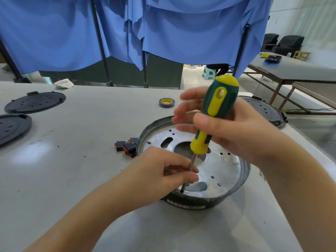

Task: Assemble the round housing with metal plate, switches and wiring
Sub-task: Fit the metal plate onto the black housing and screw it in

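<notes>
The metal plate is seated inside the round housing — switches lie just outside. The screwdriver handle is loosely gripped by the right hand, its shaft pinched by the left hand.

blue curtains | side table | black armchairs | pale floor

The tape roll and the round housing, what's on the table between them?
In the head view, only bare table lies between the tape roll and the round housing. The switches sit left of the housing.
</notes>
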